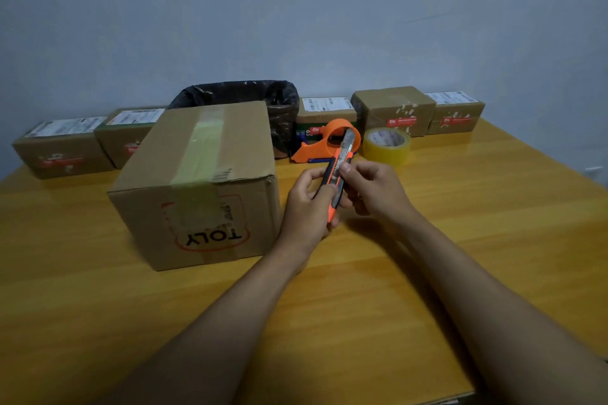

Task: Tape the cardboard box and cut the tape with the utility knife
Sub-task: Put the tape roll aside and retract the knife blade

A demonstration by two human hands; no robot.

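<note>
Cardboard box point(197, 184) is sitting on a yellow wooden table point(460, 240), left of centre in the head camera view. A strip of pale tape point(200, 148) is running along the middle of its top and folding down over the near face, where it is partly covering a red-outlined logo printed upside down, reading TOLY. The top near right corner of the box is looking slightly crushed.

Just to the right of the box, two bare forearms are reaching in from the bottom of the frame. Both hands are meeting around an orange and black utility knife point(339, 174), which is tilting up and away from the person, with its silver blade end extending beyond the fingers. The left hand point(307, 204) is wrapping closed around the lower orange part of the handle. The right hand point(371, 187) is pinching the upper part of the knife body, with its thumb pressing on the black section. The knife is being held above the table, close to the box but not touching it.

Behind the hands, an orange tape dispenser point(325, 141) is resting on the table, with a roll of clear yellowish tape point(386, 145) standing just beside it on the right. A bin lined with a black bag point(243, 99) is standing behind the box. Five smaller labelled parcels are lining the back edge of the table against a pale wall: two on the left and three on the right.
</note>
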